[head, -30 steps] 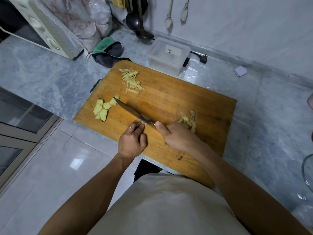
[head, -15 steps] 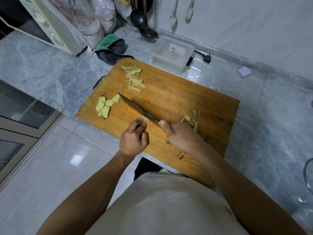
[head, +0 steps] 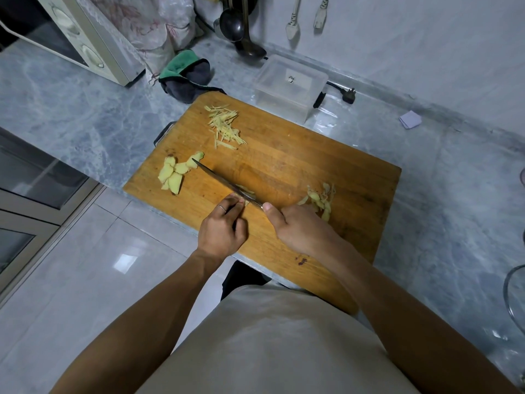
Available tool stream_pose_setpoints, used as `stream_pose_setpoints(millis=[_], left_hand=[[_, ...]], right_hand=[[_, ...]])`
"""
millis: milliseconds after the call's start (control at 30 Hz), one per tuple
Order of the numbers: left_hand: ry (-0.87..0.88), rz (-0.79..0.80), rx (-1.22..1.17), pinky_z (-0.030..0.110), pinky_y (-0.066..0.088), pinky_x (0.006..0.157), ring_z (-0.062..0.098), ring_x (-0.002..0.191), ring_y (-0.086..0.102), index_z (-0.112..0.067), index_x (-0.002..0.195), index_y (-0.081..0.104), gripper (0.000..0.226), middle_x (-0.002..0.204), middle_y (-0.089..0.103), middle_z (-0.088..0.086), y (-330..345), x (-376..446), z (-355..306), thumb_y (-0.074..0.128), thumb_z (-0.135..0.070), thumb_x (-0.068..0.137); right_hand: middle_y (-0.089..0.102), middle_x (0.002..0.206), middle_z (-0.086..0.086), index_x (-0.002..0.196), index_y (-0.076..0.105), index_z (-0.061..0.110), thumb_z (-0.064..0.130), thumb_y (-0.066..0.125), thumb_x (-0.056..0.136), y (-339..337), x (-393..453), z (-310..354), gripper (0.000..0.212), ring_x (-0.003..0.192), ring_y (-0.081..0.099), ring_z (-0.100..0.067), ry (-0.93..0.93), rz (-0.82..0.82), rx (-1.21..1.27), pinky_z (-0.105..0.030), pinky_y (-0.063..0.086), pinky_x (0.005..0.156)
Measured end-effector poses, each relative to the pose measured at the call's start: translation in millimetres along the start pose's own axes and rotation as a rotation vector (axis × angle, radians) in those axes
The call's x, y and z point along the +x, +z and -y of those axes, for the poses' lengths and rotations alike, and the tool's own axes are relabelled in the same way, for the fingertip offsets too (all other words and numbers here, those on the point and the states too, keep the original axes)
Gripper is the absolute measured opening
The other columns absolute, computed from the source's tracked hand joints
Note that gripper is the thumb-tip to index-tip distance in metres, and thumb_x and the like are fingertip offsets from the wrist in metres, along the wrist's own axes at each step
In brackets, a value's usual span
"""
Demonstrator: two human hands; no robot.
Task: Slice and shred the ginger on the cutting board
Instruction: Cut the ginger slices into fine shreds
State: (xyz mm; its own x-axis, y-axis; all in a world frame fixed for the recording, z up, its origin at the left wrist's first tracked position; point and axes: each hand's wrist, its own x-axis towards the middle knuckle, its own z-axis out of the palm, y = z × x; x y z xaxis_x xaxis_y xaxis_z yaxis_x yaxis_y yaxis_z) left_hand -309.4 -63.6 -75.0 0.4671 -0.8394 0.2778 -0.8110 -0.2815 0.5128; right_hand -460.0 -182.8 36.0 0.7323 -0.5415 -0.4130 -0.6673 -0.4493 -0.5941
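Observation:
A wooden cutting board (head: 298,155) lies on the marble counter. My right hand (head: 298,228) grips a knife (head: 224,182) whose blade points to the upper left, edge down on the board. My left hand (head: 223,226) holds a small stack of ginger slices (head: 246,194) with curled fingertips right against the blade; most of it is hidden. Fine ginger shreds (head: 225,127) lie at the board's far edge. A pile of ginger slices (head: 174,173) sits at the left by the knife tip. Ginger peelings (head: 321,199) lie just beyond my right hand.
A clear plastic box (head: 287,89) stands behind the board, a green and dark cloth (head: 184,76) to its left, and a microwave (head: 82,38) at the far left. Ladles and spoons hang on the wall. A glass bowl's rim (head: 514,294) shows at the right edge.
Both hands stay in place at the board's near edge while the knife works up and down through the ginger under my left fingers. The view has shifted slightly.

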Motion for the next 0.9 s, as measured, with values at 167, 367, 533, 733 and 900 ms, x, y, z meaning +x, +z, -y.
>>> stream_pose_setpoints(millis=[167, 367, 533, 733, 900], left_hand=[[-0.004, 0.0, -0.005, 0.042, 0.06, 0.064, 0.028, 0.115, 0.064, 0.0, 0.111, 0.072, 0.043, 0.119, 0.065, 0.015, 0.5, 0.7, 0.1, 0.044, -0.02, 0.086], [-0.019, 0.003, -0.011, 0.042, 0.061, 0.067, 0.027, 0.117, 0.062, -0.002, 0.114, 0.072, 0.045, 0.121, 0.065, 0.014, 0.0, 0.5, -1.2, 0.043, -0.021, 0.086], [-0.02, 0.014, -0.013, 0.042, 0.061, 0.067, 0.026, 0.118, 0.062, -0.002, 0.113, 0.072, 0.045, 0.12, 0.065, 0.014, -1.5, 0.7, 0.1, 0.043, -0.021, 0.085], [-0.01, -0.005, -0.011, 0.039, 0.06, 0.066, 0.028, 0.113, 0.065, -0.001, 0.111, 0.073, 0.043, 0.118, 0.066, 0.015, -2.3, 0.7, -1.8, 0.044, -0.02, 0.085], [-0.007, 0.0, -0.015, 0.04, 0.06, 0.066, 0.029, 0.113, 0.065, 0.0, 0.111, 0.073, 0.043, 0.118, 0.065, 0.016, -0.4, 0.9, -0.8, 0.044, -0.02, 0.086]], right_hand=[[0.045, 0.052, -0.007, 0.051, 0.04, 0.012, 0.059, 0.028, 0.105, 1.7, 5.1, 6.5, 0.072, 0.047, 0.045, -0.025, -0.006, -0.009, -0.003, -0.04, 0.038, 0.052], [0.05, 0.054, -0.006, 0.052, 0.044, 0.013, 0.06, 0.028, 0.104, 0.8, 5.1, 2.3, 0.072, 0.054, 0.053, -0.026, -0.002, -0.018, 0.018, -0.044, 0.048, 0.061], [0.059, 0.059, -0.01, 0.057, 0.054, 0.007, 0.06, 0.024, 0.105, -2.3, 3.6, -0.3, 0.077, 0.062, 0.061, -0.03, -0.029, -0.02, -0.031, -0.048, 0.053, 0.067], [0.054, 0.056, -0.008, 0.055, 0.049, 0.011, 0.06, 0.025, 0.104, -2.7, 1.8, 0.2, 0.073, 0.059, 0.059, -0.028, -0.03, -0.011, -0.049, -0.047, 0.052, 0.065], [0.051, 0.056, -0.008, 0.055, 0.044, 0.011, 0.061, 0.026, 0.104, -0.1, 5.0, 2.5, 0.072, 0.057, 0.056, -0.031, -0.021, -0.011, -0.029, -0.048, 0.049, 0.062]])
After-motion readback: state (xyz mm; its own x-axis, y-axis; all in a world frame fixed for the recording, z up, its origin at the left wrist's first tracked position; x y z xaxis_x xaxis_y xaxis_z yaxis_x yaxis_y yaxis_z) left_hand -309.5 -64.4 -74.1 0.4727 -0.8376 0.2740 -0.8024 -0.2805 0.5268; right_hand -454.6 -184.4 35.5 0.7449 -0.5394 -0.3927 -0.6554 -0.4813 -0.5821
